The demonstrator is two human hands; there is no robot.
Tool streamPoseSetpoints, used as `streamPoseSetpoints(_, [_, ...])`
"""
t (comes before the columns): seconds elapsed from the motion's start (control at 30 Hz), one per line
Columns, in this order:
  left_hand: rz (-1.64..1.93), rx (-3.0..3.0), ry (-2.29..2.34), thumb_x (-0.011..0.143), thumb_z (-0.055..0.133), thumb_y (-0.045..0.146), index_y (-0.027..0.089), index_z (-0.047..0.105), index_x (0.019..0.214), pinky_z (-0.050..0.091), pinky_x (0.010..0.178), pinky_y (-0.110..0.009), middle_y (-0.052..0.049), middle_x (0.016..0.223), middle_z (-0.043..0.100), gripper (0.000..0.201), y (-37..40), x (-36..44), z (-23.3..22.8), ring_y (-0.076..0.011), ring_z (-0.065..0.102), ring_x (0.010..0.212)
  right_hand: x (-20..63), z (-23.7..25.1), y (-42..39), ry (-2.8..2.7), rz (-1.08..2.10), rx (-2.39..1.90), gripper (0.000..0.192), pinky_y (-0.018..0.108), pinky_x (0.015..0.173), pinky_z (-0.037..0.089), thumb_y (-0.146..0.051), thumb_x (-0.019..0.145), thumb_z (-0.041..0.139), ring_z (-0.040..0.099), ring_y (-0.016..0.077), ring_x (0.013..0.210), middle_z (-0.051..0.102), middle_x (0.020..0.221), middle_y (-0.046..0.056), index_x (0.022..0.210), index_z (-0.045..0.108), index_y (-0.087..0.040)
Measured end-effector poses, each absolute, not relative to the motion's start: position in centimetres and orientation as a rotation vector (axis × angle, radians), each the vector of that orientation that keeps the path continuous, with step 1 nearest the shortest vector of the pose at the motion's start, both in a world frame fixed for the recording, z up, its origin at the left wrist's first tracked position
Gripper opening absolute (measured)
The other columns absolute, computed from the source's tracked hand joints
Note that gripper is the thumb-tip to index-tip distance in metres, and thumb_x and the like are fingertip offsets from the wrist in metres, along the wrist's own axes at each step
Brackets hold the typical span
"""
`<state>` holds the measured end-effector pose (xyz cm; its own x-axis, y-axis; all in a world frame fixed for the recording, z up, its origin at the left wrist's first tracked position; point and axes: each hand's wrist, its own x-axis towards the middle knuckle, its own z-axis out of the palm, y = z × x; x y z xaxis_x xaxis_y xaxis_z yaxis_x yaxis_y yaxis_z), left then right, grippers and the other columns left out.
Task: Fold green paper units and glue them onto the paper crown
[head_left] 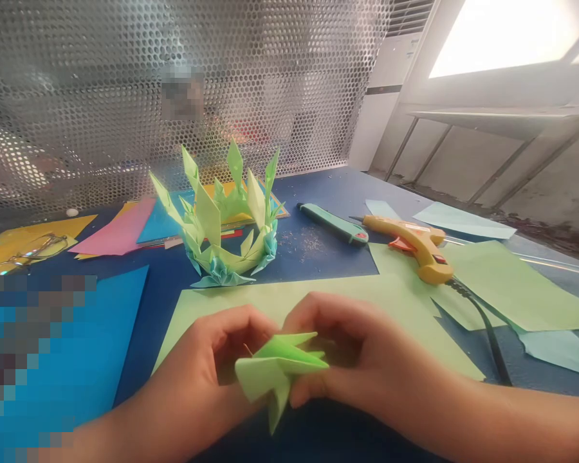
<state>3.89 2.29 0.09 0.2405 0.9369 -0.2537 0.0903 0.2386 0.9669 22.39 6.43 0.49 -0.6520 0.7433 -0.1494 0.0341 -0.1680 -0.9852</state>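
Between my two hands is a folded light-green paper piece (275, 366) with several pointed flaps. My left hand (226, 347) grips it from the left, its fingers partly hidden behind the paper. From the right, my right hand (342, 341) pinches it, thumb below and fingers curled above. Under and beyond the hands lies a large light-green sheet (367, 308). Past that sheet stands a ring-shaped, crown-like origami piece (212, 238), with upright green points and blue-green folded parts around its base.
A green utility knife (332, 225) and a yellow hot glue gun (415, 244) with a black cord lie to the right. Green sheets (525, 283) spread beyond. At left are a blue sheet (120, 315), a pink sheet (118, 228) and glasses (33, 251). A perforated metal screen (270, 77) borders the back.
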Motion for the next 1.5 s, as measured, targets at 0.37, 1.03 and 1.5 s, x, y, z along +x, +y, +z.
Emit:
streamPoseSetpoints(0.37, [0.85, 1.101, 1.082, 0.066, 0.082, 0.009, 0.018, 0.058, 0.054, 0.04, 0.056, -0.017, 0.007, 0.057, 0.055, 0.029, 1.9, 3.6, -0.1, -0.0097, 0.046, 0.058, 22.7, 0.6, 6.7, -1.864, 1.598, -0.899, 0.013, 0.022, 0.066, 0.048, -0.012, 0.068, 0.084, 0.061, 0.0123, 0.066, 0.071, 0.066, -0.005, 0.069, 0.073, -0.02])
streamPoseSetpoints(1.03, [1.038, 0.966, 1.277, 0.066, 0.082, 0.027, 0.03, 0.062, 0.123, 0.054, 0.068, -0.025, 0.001, 0.098, 0.072, 0.06, 0.6, 3.5, -0.7, -0.0164, 0.062, 0.072, 22.8, 0.7, 6.9, -1.58, 1.886, -1.016, 0.04, 0.018, 0.05, 0.037, -0.042, 0.064, 0.089, 0.046, 0.0086, 0.056, 0.054, 0.058, -0.006, 0.059, 0.057, -0.018])
streamPoseSetpoints(1.5, [1.007, 1.131, 1.15, 0.082, 0.076, 0.034, 0.021, 0.071, 0.062, 0.043, 0.054, -0.015, 0.006, 0.062, 0.055, 0.025, 2.0, 3.4, -0.7, -0.0089, 0.05, 0.057, 22.7, 0.1, 6.9, -1.556, 1.897, -0.967, 0.039, 0.019, 0.053, 0.035, -0.036, 0.068, 0.088, 0.045, 0.0088, 0.06, 0.053, 0.065, -0.006, 0.069, 0.052, -0.018])
